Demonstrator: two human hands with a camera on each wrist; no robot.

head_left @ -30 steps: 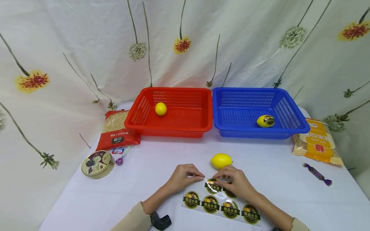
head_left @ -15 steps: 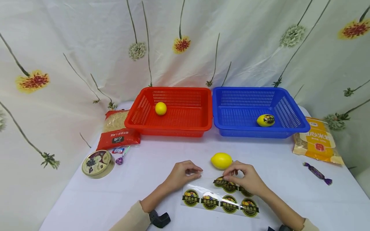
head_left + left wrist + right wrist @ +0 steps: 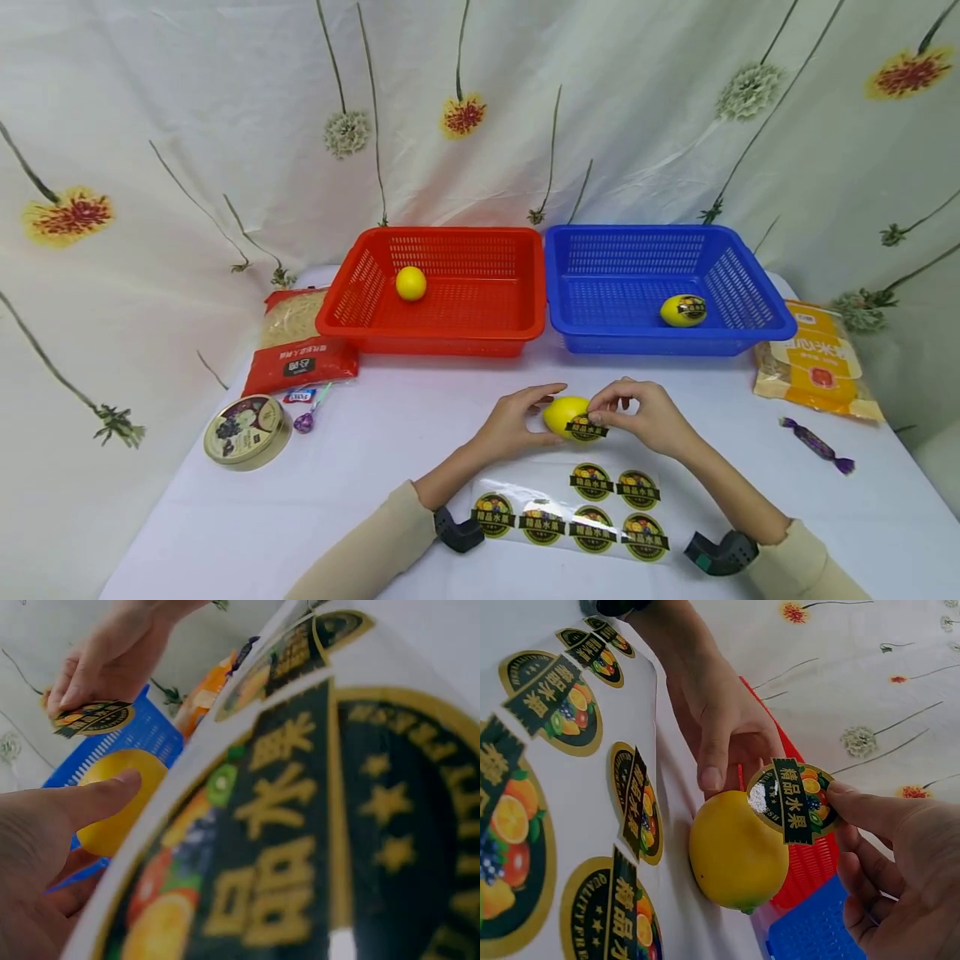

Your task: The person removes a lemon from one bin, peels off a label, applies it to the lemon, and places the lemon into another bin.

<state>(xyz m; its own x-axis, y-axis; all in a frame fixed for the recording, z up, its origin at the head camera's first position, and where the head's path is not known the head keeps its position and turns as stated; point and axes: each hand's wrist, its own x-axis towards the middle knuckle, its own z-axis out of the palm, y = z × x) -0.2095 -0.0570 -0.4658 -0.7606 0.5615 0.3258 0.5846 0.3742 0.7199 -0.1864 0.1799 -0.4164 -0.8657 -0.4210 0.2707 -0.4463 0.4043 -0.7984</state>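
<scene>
A yellow lemon (image 3: 564,414) lies on the white table. My left hand (image 3: 516,423) is at its left side, thumb and fingers spread around that end; whether they touch it is unclear. My right hand (image 3: 643,417) pinches a round black-and-gold fruit sticker (image 3: 795,799) by its edge between thumb and fingers. In the head view the sticker overlaps the lemon's right front; contact cannot be told. Nearer the body lies the sticker sheet (image 3: 517,483), with several stickers on it and a bare patch at its upper left.
Behind stand a red basket (image 3: 431,343) holding a yellow fruit (image 3: 411,283) and a blue basket (image 3: 675,343) holding a stickered lemon (image 3: 678,310). Left are a red bag (image 3: 300,362), a round tin (image 3: 246,432) and a lollipop (image 3: 303,422). Right are a yellow bag (image 3: 817,358) and a purple candy (image 3: 817,444).
The right hand has peeled the sticker off the sheet and carried it up to the lemon. The left hand has left the sheet and moved up and right to the lemon's side.
</scene>
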